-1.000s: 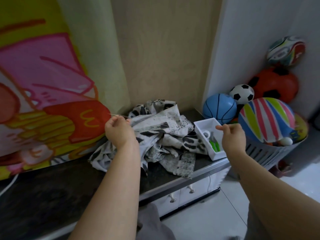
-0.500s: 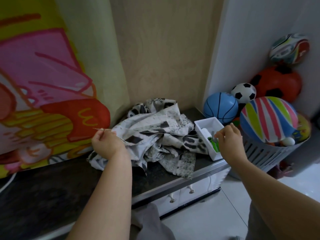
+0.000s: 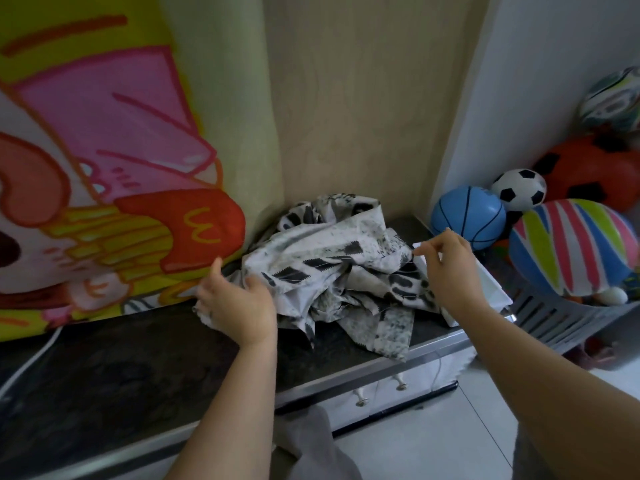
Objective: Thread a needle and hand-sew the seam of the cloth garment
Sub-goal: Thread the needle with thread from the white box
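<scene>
Dark table [image 3: 138,368], left hand [image 3: 239,303] open with fingers spread, thumb touching the edge of the crumpled black-and-white cloth [image 3: 329,244] on the table, right hand [image 3: 450,271] pinching a thin thread [image 3: 398,261] stretched over the cloth, white box [image 3: 495,292] under it.

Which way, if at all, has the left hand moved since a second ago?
Yes. The left hand has dropped from beside the poster's red patch to below it, fingers now open.

A home corner: dark stone counter [image 3: 121,382] over small drawers [image 3: 381,393], cartoon wall hanging [image 3: 104,168], basket [image 3: 561,317] heaped with toy balls [image 3: 571,244]
</scene>
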Available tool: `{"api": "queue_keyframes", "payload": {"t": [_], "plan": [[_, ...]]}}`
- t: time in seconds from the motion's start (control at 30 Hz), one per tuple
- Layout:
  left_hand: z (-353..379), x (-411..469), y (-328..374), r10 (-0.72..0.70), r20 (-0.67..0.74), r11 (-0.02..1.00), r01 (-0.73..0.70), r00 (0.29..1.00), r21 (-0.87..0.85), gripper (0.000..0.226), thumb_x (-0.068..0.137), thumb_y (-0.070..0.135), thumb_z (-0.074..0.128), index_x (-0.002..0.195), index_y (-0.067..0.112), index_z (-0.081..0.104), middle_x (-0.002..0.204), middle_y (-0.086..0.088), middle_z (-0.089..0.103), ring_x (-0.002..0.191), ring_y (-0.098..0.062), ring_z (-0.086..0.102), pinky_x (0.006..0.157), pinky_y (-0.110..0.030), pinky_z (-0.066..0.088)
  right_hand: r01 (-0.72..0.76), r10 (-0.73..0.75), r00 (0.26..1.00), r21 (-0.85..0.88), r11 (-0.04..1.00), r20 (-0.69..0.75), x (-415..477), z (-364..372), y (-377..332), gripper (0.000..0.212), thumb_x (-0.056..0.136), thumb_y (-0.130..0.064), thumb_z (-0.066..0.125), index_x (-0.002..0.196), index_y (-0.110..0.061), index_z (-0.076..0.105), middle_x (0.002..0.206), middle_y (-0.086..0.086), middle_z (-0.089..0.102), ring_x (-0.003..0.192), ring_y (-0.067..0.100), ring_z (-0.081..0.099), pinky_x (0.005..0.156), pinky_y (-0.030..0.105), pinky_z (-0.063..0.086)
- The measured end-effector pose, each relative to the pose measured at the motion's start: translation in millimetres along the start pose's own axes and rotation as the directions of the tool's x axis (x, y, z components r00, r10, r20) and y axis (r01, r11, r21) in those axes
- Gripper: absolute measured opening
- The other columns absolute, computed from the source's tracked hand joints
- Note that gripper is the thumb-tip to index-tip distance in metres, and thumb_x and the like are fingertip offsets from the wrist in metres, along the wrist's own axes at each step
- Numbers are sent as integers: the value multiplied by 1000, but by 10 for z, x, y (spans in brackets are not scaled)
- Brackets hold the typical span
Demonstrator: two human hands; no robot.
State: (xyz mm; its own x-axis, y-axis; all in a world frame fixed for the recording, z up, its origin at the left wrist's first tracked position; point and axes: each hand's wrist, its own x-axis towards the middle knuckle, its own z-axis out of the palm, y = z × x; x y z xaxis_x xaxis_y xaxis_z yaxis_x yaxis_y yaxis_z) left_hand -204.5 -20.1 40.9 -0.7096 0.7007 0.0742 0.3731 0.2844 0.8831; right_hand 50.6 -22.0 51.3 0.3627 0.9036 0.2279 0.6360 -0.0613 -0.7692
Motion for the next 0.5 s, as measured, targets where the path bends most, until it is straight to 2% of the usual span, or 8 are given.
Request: {"api": "queue_keyframes", "payload": {"t": [0.03, 0.1, 0.17, 0.2, 0.27, 0.33, 0.43, 0.5], "plan": [[18, -57, 93, 150, -12, 989, -150, 989, -11, 46, 92, 14, 58, 136, 21, 47, 143, -10, 39, 132, -30, 36, 104, -44, 38, 14, -14, 1000, 19, 1000, -10, 20, -22, -31, 17, 97, -22, 45, 93, -13, 60, 123, 8, 51, 118, 17, 44, 91, 27, 33], [99, -181, 294, 416, 57, 909, -413, 908, -52, 34, 92, 9, 55, 125, 20, 57, 132, -4, 49, 122, -21, 47, 94, -29, 40, 38, -36, 999, 52, 998, -35, 64, -82, -87, 17, 98, -23, 45, 87, -18, 57, 110, 6, 57, 99, 15, 51, 84, 32, 41], [240, -314, 490, 587, 216, 809, -574, 780, -126, 28, 94, 8, 52, 117, 19, 62, 121, 1, 55, 107, -11, 54, 87, -21, 41, 52, -47, 997, 88, 995, -57, 88, -169, -147, 17, 99, -23, 44, 85, -18, 52, 98, -1, 61, 84, 14, 54, 75, 31, 45], [324, -383, 574, 642, 305, 763, -623, 703, -170, 26, 94, 8, 51, 116, 17, 64, 118, 3, 58, 102, -7, 54, 85, -18, 41, 61, -54, 996, 106, 993, -70, 100, -217, -170, 16, 99, -23, 44, 87, -15, 52, 92, -5, 62, 78, 11, 54, 71, 25, 45], [516, -524, 722, 694, 453, 696, -682, 559, -225, 27, 95, 8, 50, 116, 15, 65, 118, 2, 62, 102, -7, 56, 88, -19, 44, 74, -60, 992, 131, 989, -109, 123, -320, -185, 17, 100, -23, 44, 91, -12, 54, 85, -8, 61, 69, 10, 52, 57, 11, 41], [745, -638, 820, 687, 563, 663, -714, 460, -226, 29, 96, 9, 49, 119, 13, 65, 121, -2, 63, 109, -15, 58, 95, -26, 45, 85, -61, 986, 150, 985, -154, 157, -415, -153, 17, 99, -24, 44, 90, -14, 54, 85, -10, 61, 68, 8, 52, 56, 7, 42], [1126, -758, 889, 593, 713, 630, -767, 374, -122, 34, 95, 8, 49, 124, 16, 62, 121, -6, 63, 111, -23, 58, 94, -35, 46, 93, -61, 980, 168, 981, -189, 193, -543, -79, 17, 98, -26, 45, 82, -26, 50, 85, -19, 61, 71, -9, 54, 62, 5, 43], [1369, -809, 888, 517, 781, 564, -826, 350, -4, 32, 94, 9, 48, 122, 16, 63, 118, -8, 64, 108, -26, 59, 91, -38, 48, 96, -62, 979, 170, 981, -195, 204, -604, -33, 20, 98, -26, 45, 79, -31, 47, 87, -19, 62, 72, -8, 55, 62, 6, 43]]}}
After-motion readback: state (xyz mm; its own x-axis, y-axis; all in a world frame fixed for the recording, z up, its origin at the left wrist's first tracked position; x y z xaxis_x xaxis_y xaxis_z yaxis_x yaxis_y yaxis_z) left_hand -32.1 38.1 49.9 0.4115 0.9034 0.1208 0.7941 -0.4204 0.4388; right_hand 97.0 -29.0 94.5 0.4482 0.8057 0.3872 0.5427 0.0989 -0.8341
